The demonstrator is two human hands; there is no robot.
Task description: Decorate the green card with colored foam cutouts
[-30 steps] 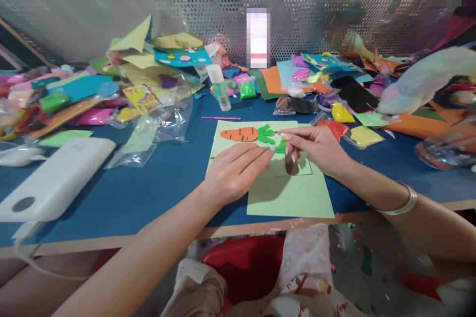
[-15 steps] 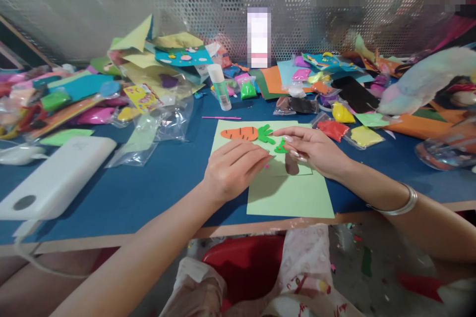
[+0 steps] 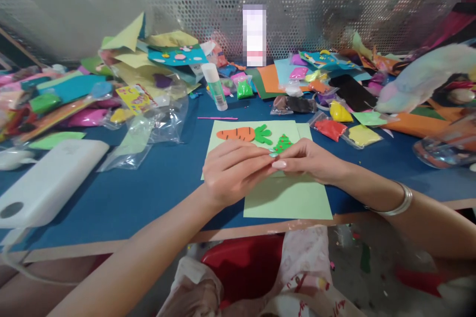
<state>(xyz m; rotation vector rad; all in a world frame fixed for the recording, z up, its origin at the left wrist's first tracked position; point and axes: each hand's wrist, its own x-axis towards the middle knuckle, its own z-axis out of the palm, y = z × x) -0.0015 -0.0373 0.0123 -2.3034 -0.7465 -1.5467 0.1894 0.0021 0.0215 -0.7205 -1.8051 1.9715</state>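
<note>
1. We see two bare hands meeting over a pale green sheet of paper (image 3: pixel 288 198), flat and matte, that lies on the blue table top (image 3: pixel 156 183) close to its near edge.
2. The left hand (image 3: pixel 230 171) and the right hand (image 3: pixel 308 161) touch at the fingertips, the fingers drawn together in a pinch. What they pinch is too small and too hidden to name; we cannot tell if anything sits between them.
3. Just beyond the fingertips, toward the far edge of the sheet, lies a small green tree cutout (image 3: pixel 282 143) with red dots. Its point aims away from the near edge, its long axis running front to back, and its lower part is covered by the fingers.
4. Left of the tree lies an orange carrot cutout (image 3: pixel 238 133), soft-edged like foam, with dark strokes and a green leafy top (image 3: pixel 263 134). Its long axis runs side to side, tip toward the left edge of the table, leaves toward the tree.
5. A silver bangle (image 3: pixel 396 203) circles the right wrist.
6. Farther back stand a white and green glue stick (image 3: pixel 214 86), clear crinkled plastic bags (image 3: pixel 148 131), and heaps of coloured sheets along the far edge; a smooth white box (image 3: pixel 48 181) sits near the left edge.
</note>
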